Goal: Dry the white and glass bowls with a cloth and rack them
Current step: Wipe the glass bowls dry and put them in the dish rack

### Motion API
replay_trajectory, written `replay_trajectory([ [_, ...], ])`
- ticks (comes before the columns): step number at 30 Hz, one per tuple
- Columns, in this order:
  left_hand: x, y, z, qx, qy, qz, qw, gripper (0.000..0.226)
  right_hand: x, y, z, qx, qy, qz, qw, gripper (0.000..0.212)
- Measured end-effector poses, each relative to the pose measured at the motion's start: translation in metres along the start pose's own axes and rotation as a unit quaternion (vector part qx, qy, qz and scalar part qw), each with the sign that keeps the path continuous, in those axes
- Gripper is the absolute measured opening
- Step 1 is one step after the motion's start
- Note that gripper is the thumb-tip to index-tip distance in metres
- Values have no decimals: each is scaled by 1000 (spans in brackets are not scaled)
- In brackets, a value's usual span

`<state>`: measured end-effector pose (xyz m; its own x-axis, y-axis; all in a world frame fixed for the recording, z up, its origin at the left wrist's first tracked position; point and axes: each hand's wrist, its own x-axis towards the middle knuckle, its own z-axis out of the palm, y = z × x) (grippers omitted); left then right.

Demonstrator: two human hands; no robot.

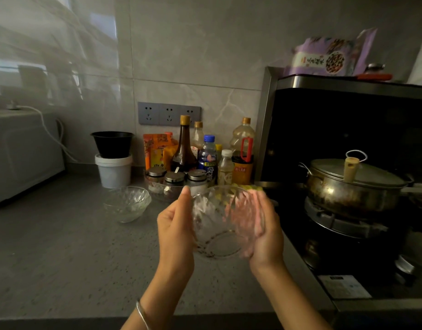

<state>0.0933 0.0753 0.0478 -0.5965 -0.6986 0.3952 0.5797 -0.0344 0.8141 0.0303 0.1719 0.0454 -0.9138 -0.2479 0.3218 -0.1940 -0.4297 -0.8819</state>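
Observation:
A clear cut-glass bowl (219,225) is held tilted above the counter, its base turned toward me. My left hand (175,225) grips its left side, thumb lying up along the rim. My right hand (264,229) cups the right side; its fingers show blurred through the glass and press a yellow-green cloth (249,187) that peeks over the far rim. A second, smaller glass bowl (126,203) stands upright on the grey counter (69,253) to the left. No white bowl and no rack are in view.
Behind the held bowl stand spice jars (174,178) in a glass dish and several bottles (185,144). A white tub with a black bowl on it (113,160) is at the back left, beside a microwave (21,156). A lidded pot (353,184) sits on the stove at right.

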Motion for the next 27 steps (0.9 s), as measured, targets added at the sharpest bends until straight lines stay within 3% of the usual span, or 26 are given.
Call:
replay_trajectory([
  [2,-1,-2,3,-48,4,-47,998,49,-6,6,-2,54,23,59,997,51],
  [4,-4,-3,6,-73,5,-76,994,49,-7,4,-3,61,26,57,996,47],
  [7,-2,-2,7,-35,-19,-85,996,56,2,-5,-6,25,25,5,999,37],
  [10,10,0,-1,38,-33,-82,995,62,9,-19,-10,-66,-4,-89,994,48],
  [14,16,10,-3,145,-114,99,978,53,15,-30,-10,-127,-112,-153,974,66],
  [17,12,10,3,242,-168,166,941,60,17,-29,-9,-127,-150,-143,970,62],
  [20,10,2,2,219,-149,158,951,63,13,-23,-9,-130,-151,-147,969,63],
  [22,7,-3,1,189,-120,143,964,63,5,-11,-12,-147,-105,-160,971,56],
  [24,2,-8,0,140,-85,106,981,66,-6,4,-16,-129,-63,-163,976,44],
  [27,0,-13,2,63,-17,33,997,57,-25,27,-17,-176,-66,-200,962,47],
])
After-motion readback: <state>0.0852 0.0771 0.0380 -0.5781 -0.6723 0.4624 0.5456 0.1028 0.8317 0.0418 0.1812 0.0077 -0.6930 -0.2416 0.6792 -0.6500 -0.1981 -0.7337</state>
